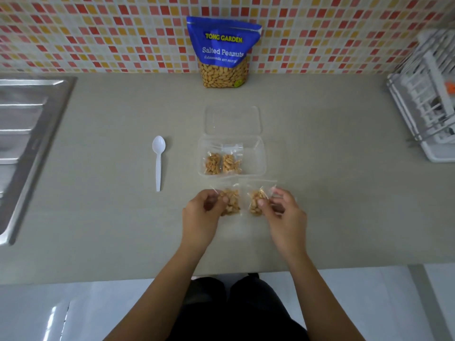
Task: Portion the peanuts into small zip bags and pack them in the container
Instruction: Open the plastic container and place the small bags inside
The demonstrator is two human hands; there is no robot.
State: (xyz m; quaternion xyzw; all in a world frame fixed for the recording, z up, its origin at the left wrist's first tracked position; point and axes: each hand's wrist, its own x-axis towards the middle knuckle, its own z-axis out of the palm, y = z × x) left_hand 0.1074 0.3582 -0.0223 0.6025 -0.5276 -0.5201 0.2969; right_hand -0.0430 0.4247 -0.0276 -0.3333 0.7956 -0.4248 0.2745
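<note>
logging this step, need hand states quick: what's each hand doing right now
Left hand: closed, pinching the left peanut bag.
Right hand: closed, pinching the right peanut bag.

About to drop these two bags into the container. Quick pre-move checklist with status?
1. Left hand pinches the left bag: ok.
2. Right hand pinches the right bag: ok.
3. Zips on both bags sealed: cannot tell.
4. Container open, lid lying behind it: ok.
5. Free space inside, right of the two packed bags: ok.
</note>
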